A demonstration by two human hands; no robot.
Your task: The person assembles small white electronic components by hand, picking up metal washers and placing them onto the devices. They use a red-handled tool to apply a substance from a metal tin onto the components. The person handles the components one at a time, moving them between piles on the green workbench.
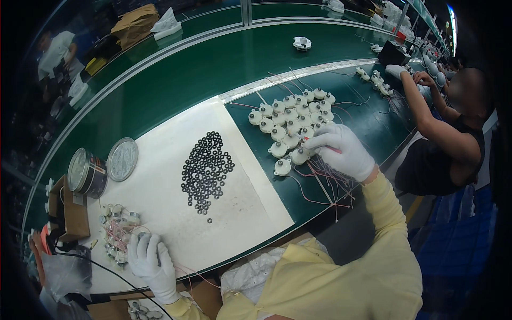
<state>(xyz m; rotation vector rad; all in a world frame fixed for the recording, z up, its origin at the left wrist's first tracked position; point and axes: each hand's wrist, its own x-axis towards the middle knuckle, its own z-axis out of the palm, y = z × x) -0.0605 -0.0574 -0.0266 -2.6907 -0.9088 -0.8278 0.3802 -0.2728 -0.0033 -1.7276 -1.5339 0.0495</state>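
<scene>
The right hand's grip (341, 152) is bunched at roughly two dozen white parts (290, 128) on the tabletop (381, 133); the left hand's grip (152, 264) is loosely curled beside one wired pile (114, 229). Whether anything is pinched cannot be told. One tin (95, 176) and one lid (122, 160) are seen.

A metal post (246, 13) rises behind the green worktop (213, 69), bright light (452, 29) far right.

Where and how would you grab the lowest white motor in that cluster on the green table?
Probably by the sides of its round body, from above and its left. That side of the white motor lies open, while neighbouring motors crowd its far and right sides and thin wires trail off rightward.
</scene>
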